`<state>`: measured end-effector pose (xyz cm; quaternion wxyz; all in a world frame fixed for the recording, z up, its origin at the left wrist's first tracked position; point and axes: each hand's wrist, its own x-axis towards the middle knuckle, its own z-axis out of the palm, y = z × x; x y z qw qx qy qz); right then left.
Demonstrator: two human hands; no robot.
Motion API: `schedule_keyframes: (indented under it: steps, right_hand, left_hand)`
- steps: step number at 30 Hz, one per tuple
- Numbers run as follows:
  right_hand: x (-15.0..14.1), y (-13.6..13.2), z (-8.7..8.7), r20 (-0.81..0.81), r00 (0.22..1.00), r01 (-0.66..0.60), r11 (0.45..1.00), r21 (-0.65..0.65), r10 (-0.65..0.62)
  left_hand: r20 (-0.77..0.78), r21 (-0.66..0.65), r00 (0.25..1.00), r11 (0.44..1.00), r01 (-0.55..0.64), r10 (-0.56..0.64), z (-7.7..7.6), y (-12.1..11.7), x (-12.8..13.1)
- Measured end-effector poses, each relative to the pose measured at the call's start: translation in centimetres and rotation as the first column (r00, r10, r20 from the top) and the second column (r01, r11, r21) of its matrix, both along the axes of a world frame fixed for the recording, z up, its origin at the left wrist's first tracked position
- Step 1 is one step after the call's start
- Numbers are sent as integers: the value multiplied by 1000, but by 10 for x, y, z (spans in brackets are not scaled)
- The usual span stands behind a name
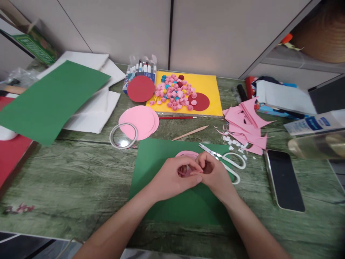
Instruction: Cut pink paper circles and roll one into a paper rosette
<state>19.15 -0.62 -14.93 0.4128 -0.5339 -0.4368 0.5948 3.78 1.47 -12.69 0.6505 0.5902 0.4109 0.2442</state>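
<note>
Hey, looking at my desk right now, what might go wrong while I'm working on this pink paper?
The scissors lie with bare blades right beside your right hand, so a knuckle might catch them. The pink paper pinched between that hand and your left hand looks thin and could crease or tear. The small paper rolls sit loosely heaped on the yellow sheet, so a bump may scatter them.

Pink paper strip (187,153), curved, part. hidden, pinched btwn fingers (198,178).
</note>
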Motion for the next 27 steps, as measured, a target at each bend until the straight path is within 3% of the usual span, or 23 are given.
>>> schedule_keyframes:
  steps: [8,14,18,21,27]
  right_hand:
    - [-3,-3,-1,-25,999,-26,999,36,27]
    - [-3,-5,-3,117,992,-66,995,76,57]
    - [-3,-6,-1,152,988,-47,997,66,36]
    - [-1,-5,1,131,991,-40,998,49,34]
    - [2,-2,6,53,997,44,990,132,-51]
  left_hand:
    - [-16,-35,999,999,-34,33,-2,-2,4]
    - [-33,-117,999,992,-43,39,-1,-1,6]
    - [-47,-170,993,979,-115,108,-5,0,5]
    - [-33,-110,984,978,-180,177,-10,3,2]
    - [-72,15,971,973,-229,229,-15,7,1]
